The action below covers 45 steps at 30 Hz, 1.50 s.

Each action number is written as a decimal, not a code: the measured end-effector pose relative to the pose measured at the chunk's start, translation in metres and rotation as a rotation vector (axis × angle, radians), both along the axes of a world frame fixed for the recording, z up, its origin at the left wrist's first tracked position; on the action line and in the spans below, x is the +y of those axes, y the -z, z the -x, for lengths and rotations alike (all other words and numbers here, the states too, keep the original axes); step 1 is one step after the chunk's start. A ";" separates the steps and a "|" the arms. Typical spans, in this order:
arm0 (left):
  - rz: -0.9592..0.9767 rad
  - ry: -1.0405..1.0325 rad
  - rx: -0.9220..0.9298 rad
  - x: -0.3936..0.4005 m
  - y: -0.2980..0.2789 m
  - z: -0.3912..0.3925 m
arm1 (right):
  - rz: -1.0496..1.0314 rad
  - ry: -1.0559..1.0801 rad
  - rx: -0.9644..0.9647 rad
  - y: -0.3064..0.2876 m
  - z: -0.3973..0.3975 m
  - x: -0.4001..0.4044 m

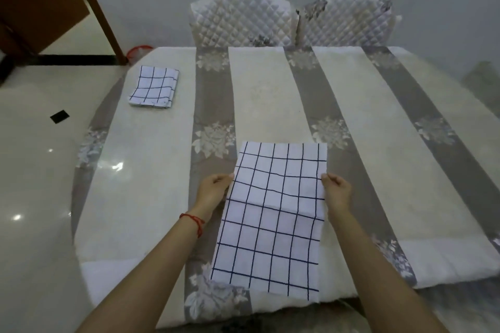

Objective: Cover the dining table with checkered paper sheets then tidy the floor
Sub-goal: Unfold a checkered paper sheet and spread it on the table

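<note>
Two hands hold one checkered sheet (273, 213) by its side edges, about a third of the way down from its far end. Fingertips of both are tucked against or behind the paper edge, so the exact pinch is hard to make out. Left hand (213, 188) grips the left edge, fingers curled, thumb toward the sheet; a red string bracelet (193, 220) sits on that wrist. Right hand (336, 189) grips the right edge the same way. Both forearms run in from the bottom corners, elbows cut off by the frame.

Sheet is white with a dark grid and a fold crease across its middle. Far part lies over the dining table (151, 170); near end reaches the table's near edge and hangs slightly past it. Can't tell if the middle is lifted off the cloth or lying flat.

Table carries a cream and grey striped cloth with floral motifs. Folded stack of checkered sheets (154, 86) lies near the far left corner, well apart from the hands.

Two quilted white chairs (243, 19) stand side by side at the far edge, against a pale wall. Glossy light floor (40, 170) on the left has a small black patch (59, 116). Brown wooden door (40, 0) top left; something red (139, 50) shows partly hidden behind the table corner, unidentifiable.
</note>
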<state>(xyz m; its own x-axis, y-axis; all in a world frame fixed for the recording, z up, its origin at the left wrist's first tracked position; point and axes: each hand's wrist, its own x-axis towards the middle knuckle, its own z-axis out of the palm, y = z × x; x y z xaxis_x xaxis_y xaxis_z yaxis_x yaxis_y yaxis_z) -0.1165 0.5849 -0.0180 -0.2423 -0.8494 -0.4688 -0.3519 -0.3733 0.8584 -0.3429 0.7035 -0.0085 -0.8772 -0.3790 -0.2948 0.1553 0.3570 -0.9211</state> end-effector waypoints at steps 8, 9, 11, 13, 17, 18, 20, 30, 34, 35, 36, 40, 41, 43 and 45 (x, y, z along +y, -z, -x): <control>-0.041 0.144 -0.121 0.034 0.018 -0.019 | -0.007 0.330 -0.113 0.019 0.012 -0.001; -0.012 0.169 -0.145 0.037 0.018 -0.018 | -0.004 0.353 -0.121 0.021 0.012 0.001; 0.065 0.195 -0.203 0.043 0.018 -0.015 | 0.005 0.379 -0.140 0.024 0.012 0.006; 0.132 0.176 -0.248 0.045 0.016 -0.015 | -0.006 0.370 -0.147 0.028 0.013 0.011; 0.263 0.129 -0.338 0.036 0.010 -0.022 | -0.080 0.242 -0.070 0.036 0.016 0.030; 0.305 0.123 -0.374 0.033 0.009 -0.025 | -0.100 0.199 -0.049 0.038 0.017 0.035; 0.421 0.135 -0.462 0.031 0.007 -0.031 | -0.132 0.112 -0.051 0.040 0.019 0.045; 0.946 0.785 -0.422 0.119 0.016 -0.031 | -0.083 -0.121 -0.126 0.027 -0.031 0.082; 0.982 0.851 -0.461 0.134 0.022 -0.033 | -0.075 -0.308 -0.134 0.021 -0.069 0.095; 0.979 0.854 -0.468 0.135 0.022 -0.033 | -0.100 -0.370 -0.132 0.020 -0.077 0.097; 0.964 0.866 -0.474 0.136 0.021 -0.034 | -0.132 -0.450 -0.127 0.019 -0.084 0.098; 0.906 0.952 -0.448 0.140 0.019 -0.040 | -0.171 -0.687 -0.183 0.018 -0.100 0.097; 0.903 0.960 -0.417 0.140 0.018 -0.042 | -0.170 -0.665 -0.227 0.017 -0.100 0.096; 0.920 0.948 -0.367 0.141 0.015 -0.044 | -0.168 -0.585 -0.299 0.016 -0.098 0.096; 0.966 0.881 -0.318 0.142 0.011 -0.045 | -0.175 -0.538 -0.328 0.015 -0.094 0.096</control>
